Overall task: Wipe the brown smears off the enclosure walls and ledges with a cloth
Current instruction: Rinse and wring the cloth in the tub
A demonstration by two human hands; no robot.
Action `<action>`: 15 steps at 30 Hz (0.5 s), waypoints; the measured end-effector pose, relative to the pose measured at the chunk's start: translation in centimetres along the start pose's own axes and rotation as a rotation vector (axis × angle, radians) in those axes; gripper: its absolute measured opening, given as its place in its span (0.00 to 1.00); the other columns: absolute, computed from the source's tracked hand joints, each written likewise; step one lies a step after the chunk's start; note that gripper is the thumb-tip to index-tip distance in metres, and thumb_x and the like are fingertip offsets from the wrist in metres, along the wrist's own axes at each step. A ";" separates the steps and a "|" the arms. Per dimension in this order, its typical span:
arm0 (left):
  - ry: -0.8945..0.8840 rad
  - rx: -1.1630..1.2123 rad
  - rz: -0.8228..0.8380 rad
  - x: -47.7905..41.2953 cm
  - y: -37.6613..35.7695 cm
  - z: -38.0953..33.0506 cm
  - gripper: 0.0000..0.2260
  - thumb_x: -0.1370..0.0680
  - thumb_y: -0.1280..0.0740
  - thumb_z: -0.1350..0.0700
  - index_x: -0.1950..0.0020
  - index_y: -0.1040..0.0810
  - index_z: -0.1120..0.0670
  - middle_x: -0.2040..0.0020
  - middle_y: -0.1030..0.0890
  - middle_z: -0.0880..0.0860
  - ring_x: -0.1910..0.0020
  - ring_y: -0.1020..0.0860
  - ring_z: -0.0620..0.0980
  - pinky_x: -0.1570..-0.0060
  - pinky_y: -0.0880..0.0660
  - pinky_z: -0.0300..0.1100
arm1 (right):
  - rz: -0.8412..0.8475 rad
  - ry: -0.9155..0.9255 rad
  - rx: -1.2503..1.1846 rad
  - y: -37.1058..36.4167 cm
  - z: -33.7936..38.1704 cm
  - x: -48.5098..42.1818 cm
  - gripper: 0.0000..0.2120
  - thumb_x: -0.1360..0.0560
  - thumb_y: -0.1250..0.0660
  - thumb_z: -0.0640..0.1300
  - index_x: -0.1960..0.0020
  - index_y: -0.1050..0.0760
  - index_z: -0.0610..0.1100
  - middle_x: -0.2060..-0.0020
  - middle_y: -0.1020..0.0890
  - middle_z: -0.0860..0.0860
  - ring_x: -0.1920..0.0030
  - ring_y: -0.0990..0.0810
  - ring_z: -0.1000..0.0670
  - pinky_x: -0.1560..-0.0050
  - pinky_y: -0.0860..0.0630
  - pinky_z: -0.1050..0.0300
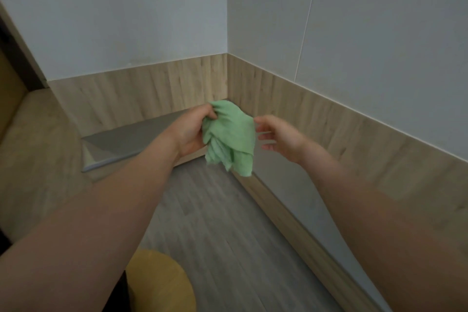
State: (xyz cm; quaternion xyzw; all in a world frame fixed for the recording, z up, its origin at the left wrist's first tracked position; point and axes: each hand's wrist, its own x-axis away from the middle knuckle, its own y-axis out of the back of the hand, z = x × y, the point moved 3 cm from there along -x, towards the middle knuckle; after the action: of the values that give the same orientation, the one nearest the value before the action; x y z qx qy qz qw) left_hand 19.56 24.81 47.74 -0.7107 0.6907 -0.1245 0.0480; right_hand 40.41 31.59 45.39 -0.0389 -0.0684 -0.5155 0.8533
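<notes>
Left hand (188, 132): fingers curled, gripping bunched green cloth (229, 138); arm outstretched
Right hand (274, 135): fingers loosely spread, fingertips at cloth's right edge

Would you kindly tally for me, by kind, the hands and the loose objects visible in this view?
Hands: 2, left hand and right hand
Green cloth: 1, gripped by the left hand
Yellow round object: 1, partly cut off at the bottom edge
Total: 4
</notes>
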 end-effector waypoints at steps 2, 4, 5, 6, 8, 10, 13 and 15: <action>0.034 0.020 -0.015 0.1 0.5 0.2 0.15 0.21 0.44 0.62 0.40 0.22 0.60 0.50 0.18 0.59 0.55 0.18 0.53 0.54 0.20 0.43 | 0.188 -0.029 -0.022 -1.2 -1.1 0.4 0.17 0.22 0.30 0.51 0.36 0.19 0.44 0.44 0.16 0.47 0.43 0.17 0.46 0.39 0.22 0.50; 0.056 -0.019 -0.035 0.2 1.0 0.6 0.14 0.20 0.44 0.62 0.40 0.22 0.60 0.50 0.17 0.59 0.56 0.16 0.53 0.56 0.19 0.43 | 0.266 0.013 -0.107 -2.1 -1.3 0.7 0.18 0.20 0.31 0.44 0.33 0.22 0.37 0.40 0.16 0.43 0.40 0.17 0.45 0.36 0.22 0.48; 0.058 -0.025 -0.050 0.3 1.3 0.9 0.13 0.19 0.43 0.62 0.41 0.21 0.60 0.51 0.16 0.58 0.57 0.16 0.52 0.58 0.17 0.42 | 0.235 0.043 -0.158 -2.2 -1.3 0.6 0.17 0.20 0.31 0.42 0.33 0.22 0.37 0.41 0.16 0.43 0.42 0.16 0.45 0.38 0.21 0.48; 0.053 -0.025 -0.068 0.4 1.5 1.1 0.12 0.18 0.43 0.62 0.43 0.20 0.59 0.53 0.15 0.57 0.58 0.15 0.51 0.60 0.17 0.42 | 0.181 0.064 -0.209 -2.3 -1.1 0.5 0.15 0.19 0.31 0.43 0.34 0.23 0.39 0.42 0.16 0.43 0.44 0.16 0.46 0.40 0.19 0.47; 0.036 -0.016 -0.110 0.2 1.9 1.5 0.11 0.16 0.41 0.61 0.44 0.19 0.58 0.53 0.14 0.56 0.58 0.14 0.50 0.61 0.17 0.43 | 0.089 0.063 -0.254 -2.1 -0.9 0.2 0.15 0.17 0.33 0.48 0.33 0.25 0.44 0.40 0.16 0.44 0.44 0.16 0.46 0.42 0.19 0.43; 0.049 -0.034 -0.147 -0.2 2.2 2.2 0.11 0.14 0.40 0.58 0.44 0.19 0.57 0.51 0.14 0.57 0.56 0.14 0.51 0.57 0.16 0.46 | 0.055 0.003 -0.130 -2.6 -1.2 0.0 0.14 0.15 0.38 0.57 0.36 0.25 0.49 0.43 0.15 0.48 0.47 0.15 0.47 0.46 0.18 0.43; 0.145 -0.136 -0.183 -0.6 2.5 5.0 0.12 0.13 0.42 0.54 0.38 0.20 0.57 0.43 0.15 0.60 0.47 0.15 0.56 0.42 0.19 0.53 | 0.037 -0.183 0.011 -3.5 -2.7 -0.3 0.18 0.15 0.45 0.63 0.39 0.25 0.53 0.46 0.14 0.49 0.50 0.14 0.48 0.48 0.16 0.46; 0.210 -0.101 -0.228 -0.6 2.7 6.6 0.14 0.13 0.42 0.52 0.34 0.21 0.57 0.42 0.15 0.59 0.48 0.15 0.55 0.45 0.18 0.53 | 0.043 -0.257 -0.106 -3.5 -3.6 -0.5 0.17 0.14 0.42 0.57 0.40 0.22 0.47 0.47 0.13 0.47 0.51 0.13 0.49 0.49 0.16 0.48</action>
State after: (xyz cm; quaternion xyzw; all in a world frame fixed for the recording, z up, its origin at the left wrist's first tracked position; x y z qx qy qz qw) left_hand 18.55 24.59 40.64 -0.7691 0.6122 -0.1680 -0.0748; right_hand 37.34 29.88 41.70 -0.1512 -0.1491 -0.4908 0.8450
